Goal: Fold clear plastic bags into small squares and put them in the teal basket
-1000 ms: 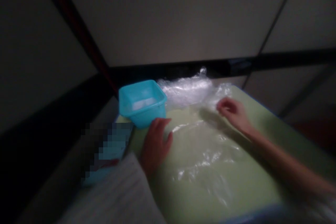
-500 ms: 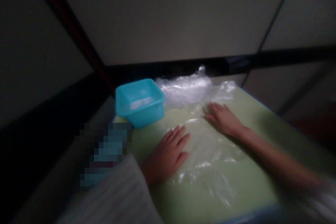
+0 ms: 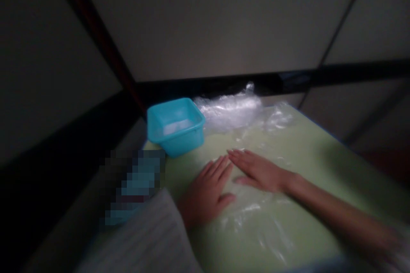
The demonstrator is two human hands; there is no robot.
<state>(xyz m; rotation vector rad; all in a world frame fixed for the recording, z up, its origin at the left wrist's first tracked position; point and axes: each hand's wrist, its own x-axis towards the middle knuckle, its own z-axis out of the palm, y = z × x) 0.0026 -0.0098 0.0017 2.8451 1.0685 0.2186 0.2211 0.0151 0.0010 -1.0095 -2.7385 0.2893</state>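
A clear plastic sheet or bag (image 3: pixel 256 213) lies flat on a pale green table (image 3: pixel 320 153). My left hand (image 3: pixel 208 190) rests flat on its left part, fingers stretched out. My right hand (image 3: pixel 256 170) lies flat on the plastic just beside it, fingers extended leftward so the fingertips of both hands almost touch. Neither hand holds anything. A grey sleeve covers my left forearm.
A turquoise plastic tub (image 3: pixel 175 124) stands at the table's far left corner. A crumpled heap of clear plastic (image 3: pixel 230 108) lies behind it along the far edge. Dim partition walls surround the table. A blurred-out patch sits at the left.
My right hand was curled near the far plastic heap, then opened and slid left and nearer across the sheet. My left hand flattened and moved right onto the plastic.
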